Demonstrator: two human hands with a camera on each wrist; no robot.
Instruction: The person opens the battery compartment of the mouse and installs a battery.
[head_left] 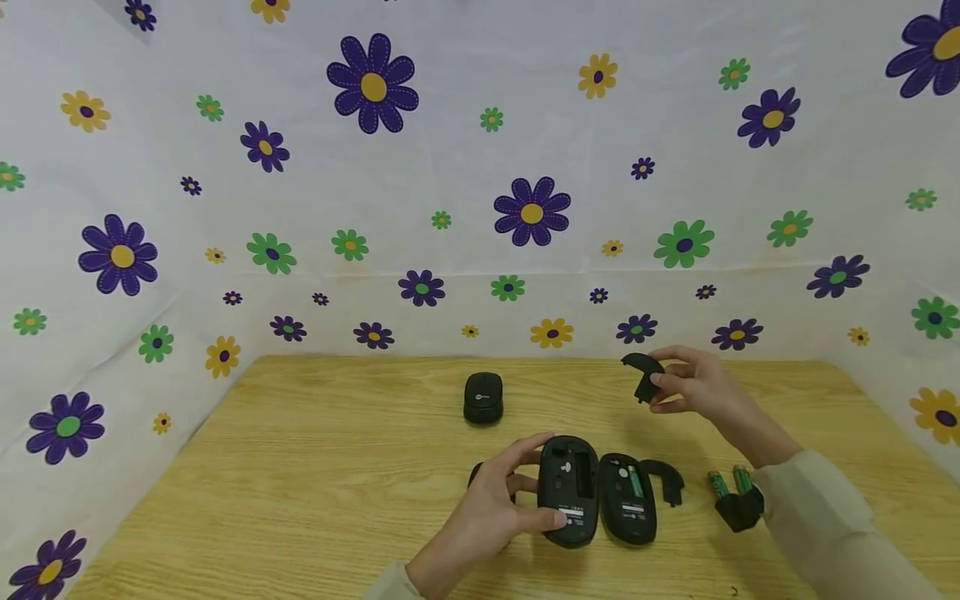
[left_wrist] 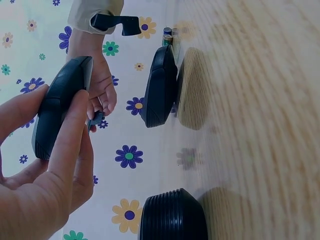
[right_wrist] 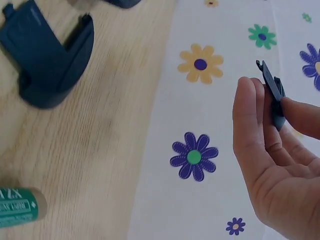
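My left hand (head_left: pixel 487 504) holds a black computer mouse (head_left: pixel 567 492) by its sides, underside facing me, with the long battery slot uncovered and dark inside. In my right hand (head_left: pixel 697 385), raised over the back right of the table, a curved black battery cover (head_left: pixel 645 377) is pinched between thumb and fingers. The right wrist view shows this cover (right_wrist: pixel 274 95) edge-on. Beside the held mouse, a second mouse (head_left: pixel 628 512) lies underside up with a green battery (head_left: pixel 635 481) in its slot. Another curved cover (head_left: pixel 670 482) lies at its right.
Near my right forearm, two green batteries (head_left: pixel 718 483) stick up from a small black holder (head_left: pixel 741 510). One black mouse (head_left: pixel 483 398) sits upright toward the back. Another black object (head_left: pixel 474 475) is mostly hidden behind my left hand. A flowered cloth (head_left: pixel 420 208) hangs behind the wooden table.
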